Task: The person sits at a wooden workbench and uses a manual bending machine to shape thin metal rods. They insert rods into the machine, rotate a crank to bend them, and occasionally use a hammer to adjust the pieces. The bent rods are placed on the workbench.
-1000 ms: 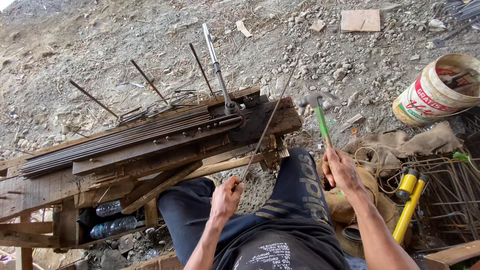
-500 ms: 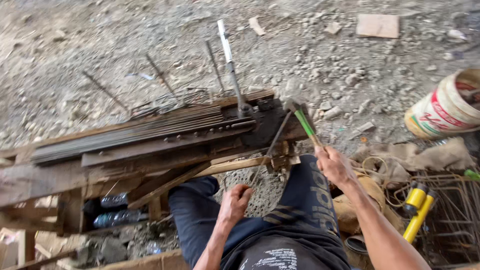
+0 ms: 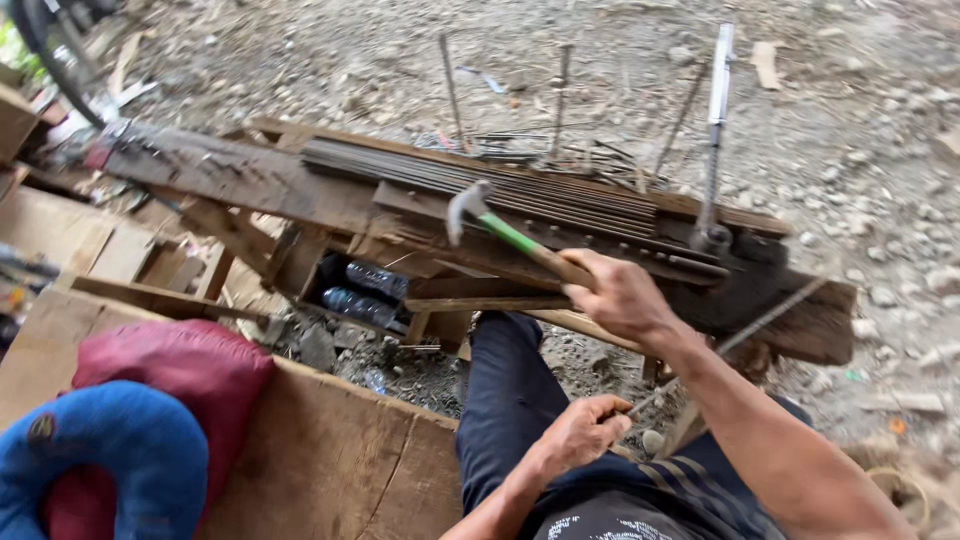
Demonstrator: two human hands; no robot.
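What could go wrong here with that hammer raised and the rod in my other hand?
The right hand holds the hammer raised above the wooden bench; a missed swing might hit the knee below. The left hand grips a thin rod that could jolt or spring when struck. Loose rods on the bench might roll off.

One hammer [image 3: 500, 232], two plastic bottles [image 3: 365, 290], one thin rod [image 3: 740, 335], two cushions [image 3: 150, 420], one bench [image 3: 250, 180].

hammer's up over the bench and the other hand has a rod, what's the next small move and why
Probably bring the hammer down onto the bench. The right hand holds it raised, head over the rod bundle, while the left hand steadies a thin rod running up to the bench edge.
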